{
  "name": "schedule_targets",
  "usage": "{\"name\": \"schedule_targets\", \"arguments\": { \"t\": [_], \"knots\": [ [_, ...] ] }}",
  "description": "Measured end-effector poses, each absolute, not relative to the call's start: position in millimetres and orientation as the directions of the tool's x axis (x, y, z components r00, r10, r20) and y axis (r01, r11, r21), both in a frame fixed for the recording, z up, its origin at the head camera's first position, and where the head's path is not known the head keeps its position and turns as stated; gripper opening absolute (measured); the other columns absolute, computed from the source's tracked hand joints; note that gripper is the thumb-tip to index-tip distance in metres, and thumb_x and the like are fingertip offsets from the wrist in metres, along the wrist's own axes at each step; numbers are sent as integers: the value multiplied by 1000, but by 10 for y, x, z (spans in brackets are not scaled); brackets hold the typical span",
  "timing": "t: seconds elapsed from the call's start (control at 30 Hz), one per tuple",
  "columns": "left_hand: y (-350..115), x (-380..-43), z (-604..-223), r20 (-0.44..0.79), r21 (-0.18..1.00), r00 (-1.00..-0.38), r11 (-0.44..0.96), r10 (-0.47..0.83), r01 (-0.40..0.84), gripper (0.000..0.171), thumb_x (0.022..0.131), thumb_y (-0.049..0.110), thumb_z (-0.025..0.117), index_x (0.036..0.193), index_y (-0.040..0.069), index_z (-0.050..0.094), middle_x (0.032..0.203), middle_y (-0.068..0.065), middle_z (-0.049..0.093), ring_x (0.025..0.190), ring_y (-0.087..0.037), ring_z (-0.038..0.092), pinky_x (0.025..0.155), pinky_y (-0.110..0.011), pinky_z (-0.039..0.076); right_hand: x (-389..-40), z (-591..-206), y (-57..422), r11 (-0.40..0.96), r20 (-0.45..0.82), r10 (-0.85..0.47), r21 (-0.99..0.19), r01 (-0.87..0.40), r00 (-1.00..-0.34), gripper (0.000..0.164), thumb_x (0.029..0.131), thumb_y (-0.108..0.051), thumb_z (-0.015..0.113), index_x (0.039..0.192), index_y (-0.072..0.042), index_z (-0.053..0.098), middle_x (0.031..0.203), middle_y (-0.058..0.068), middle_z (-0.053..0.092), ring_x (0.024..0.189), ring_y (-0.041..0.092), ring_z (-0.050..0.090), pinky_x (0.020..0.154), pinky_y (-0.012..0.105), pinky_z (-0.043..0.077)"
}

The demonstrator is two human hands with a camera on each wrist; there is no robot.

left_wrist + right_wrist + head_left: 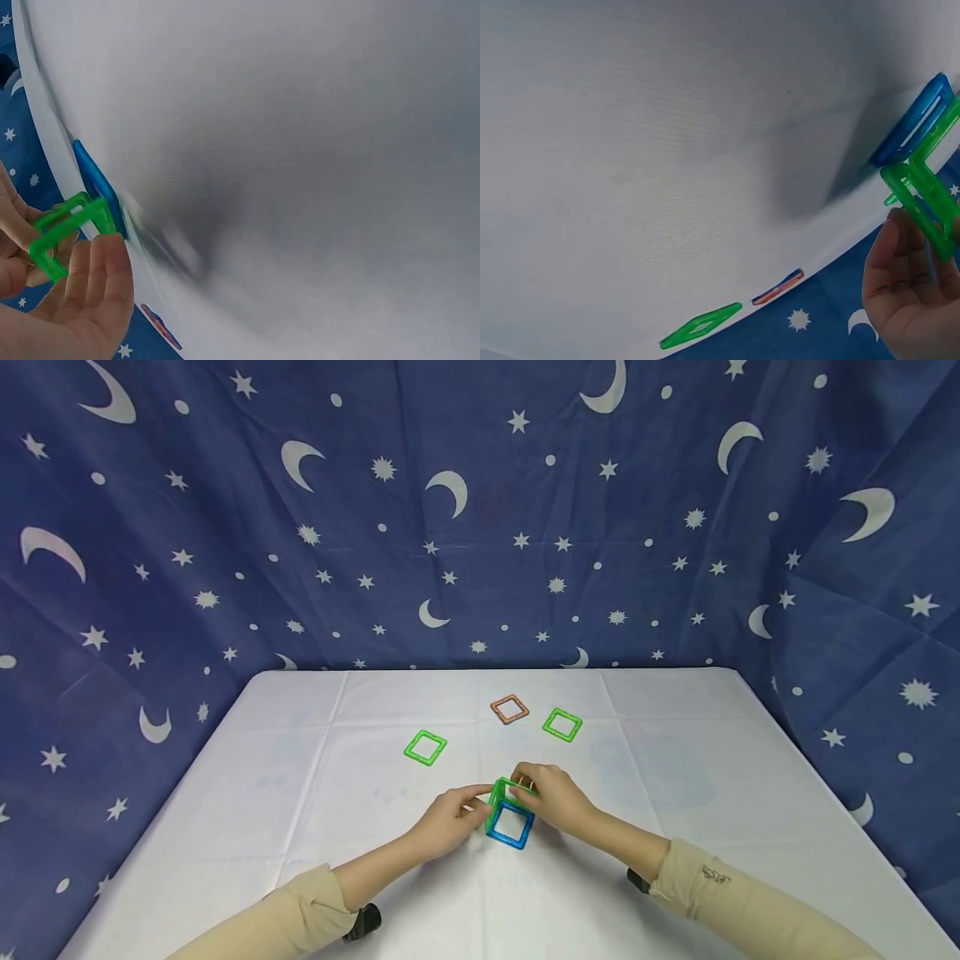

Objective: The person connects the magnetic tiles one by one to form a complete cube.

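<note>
1. At ten o'clock from the joined tiles, a loose green tile point(417, 758) lies flat on the tabletop point(345, 793), apart from the rest, probably placed there to be within reach yet out of the hands' way.
2. At nine o'clock, the left hand point(446, 823) has its grip drawn in close: index finger and thumb appear to pinch the left green tile point(492, 810) lightly, though the thumb's contact is partly hidden. This probably braces that side.
3. At the clock's centre, the left green tile stands on edge, the blue tile point(504, 841) meets it on the six o'clock side, and the back green tile point(509, 782) sits toward one o'clock. They touch at their edges, perhaps by magnets, which would explain why a few fingertips suffice.
4. At twelve o'clock, an orange tile point(517, 717) lies flat, well beyond the fingers.
5. Between two and three o'clock, the right hand point(557, 797) has a narrow grip, bent fingers and thumb pinching the back green tile, seemingly to govern its angle.
6. At one o'clock, a second loose green tile point(557, 734) lies flat near the orange tile.
</note>
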State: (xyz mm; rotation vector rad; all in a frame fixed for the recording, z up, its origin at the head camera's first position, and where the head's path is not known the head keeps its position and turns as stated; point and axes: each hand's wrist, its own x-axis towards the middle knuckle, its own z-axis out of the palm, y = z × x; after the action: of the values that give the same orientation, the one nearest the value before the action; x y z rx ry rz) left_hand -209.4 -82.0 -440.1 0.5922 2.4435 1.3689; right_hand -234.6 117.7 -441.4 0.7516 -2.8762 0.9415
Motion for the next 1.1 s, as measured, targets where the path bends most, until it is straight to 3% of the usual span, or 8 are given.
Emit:
{"name": "schedule_targets", "arguments": {
  "t": [0.13, 0.33, 0.57, 0.93, 1.1],
  "knots": [
    [-884, -2064, -4397, -3, 849, -901, 476, 433, 227, 30, 96, 10, 50, 121, -3, 59, 96, -19, 69, 82, -29, 66, 63, -23, 49, -2366, -4388, 1126, 702, 152, -456, -544, -460, -877, 5, 88, -10, 65, 91, -6, 67, 80, 2, 67, 68, 7, 55, 60, 19, 46],
    [-992, -2109, -4427, 80, 826, -944, 510, 320, 242, 15, 86, 0, 62, 100, -1, 68, 84, -10, 70, 73, -17, 63, 64, -20, 49, -2406, -4342, 1055, 680, 131, -500, -554, -481, -856, 6, 88, -9, 65, 92, -6, 68, 85, 3, 70, 75, 10, 59, 66, 26, 50],
    [-1035, -2189, -4515, 128, 784, -948, 556, 292, 277, 26, 84, 9, 69, 108, -2, 68, 93, -13, 72, 78, -22, 69, 63, -22, 53, -2454, -4306, 968, 664, 88, -551, -557, -499, -830, 7, 89, -10, 64, 93, -8, 70, 90, 2, 71, 84, 12, 63, 77, 33, 53],
    [-1005, -2252, -4593, 150, 744, -921, 573, 358, 344, 19, 81, 11, 72, 99, 3, 73, 93, -9, 74, 80, -18, 69, 67, -22, 55, -2493, -4273, 875, 641, 132, -651, -434, -634, -748, 10, 87, -7, 65, 95, -7, 71, 92, 4, 72, 88, 17, 66, 79, 32, 53],
    [-983, -2252, -4637, 135, 723, -912, 590, 388, 358, 18, 80, 11, 73, 97, 3, 74, 86, -7, 74, 77, -16, 70, 69, -25, 55, -2513, -4288, 874, 630, 128, -658, -447, -636, -742, 14, 87, -7, 65, 100, -5, 69, 97, 6, 71, 92, 19, 65, 82, 34, 53]
  ]
}}
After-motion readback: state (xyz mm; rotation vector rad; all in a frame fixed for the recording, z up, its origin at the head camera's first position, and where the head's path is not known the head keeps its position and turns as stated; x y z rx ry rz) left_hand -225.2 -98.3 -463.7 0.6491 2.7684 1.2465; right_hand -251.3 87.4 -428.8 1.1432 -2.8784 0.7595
